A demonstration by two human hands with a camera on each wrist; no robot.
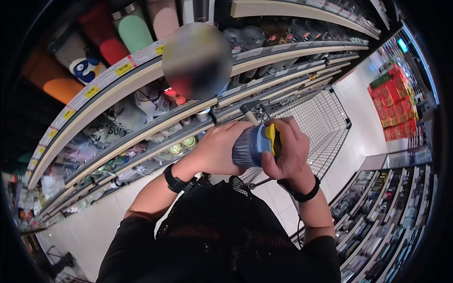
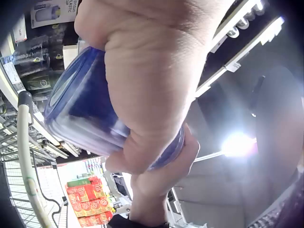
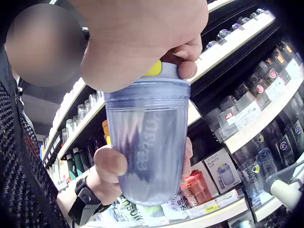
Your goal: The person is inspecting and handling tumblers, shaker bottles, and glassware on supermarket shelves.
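A see-through blue plastic shaker cup (image 1: 245,150) with a pale lid and a yellow spout piece (image 1: 270,134) is held in front of the chest. My left hand (image 1: 218,150) grips its body from the side; in the right wrist view the thumb (image 3: 110,162) and fingers wrap the lower part of the cup (image 3: 151,156), which bears raised lettering. My right hand (image 1: 293,147) holds the lid end, thumb on one side and fingers curled over the other. Seen from the left wrist, the cup (image 2: 83,107) is partly covered by my left hand (image 2: 147,76).
A wire shopping cart (image 1: 311,129) stands just ahead, its handle (image 2: 26,156) close to the cup. Shelves of cups and bottles line the left, with price tags (image 1: 123,69) along the edges. More shelving (image 1: 382,207) is at right, and stacked red boxes (image 1: 391,104) stand farther off.
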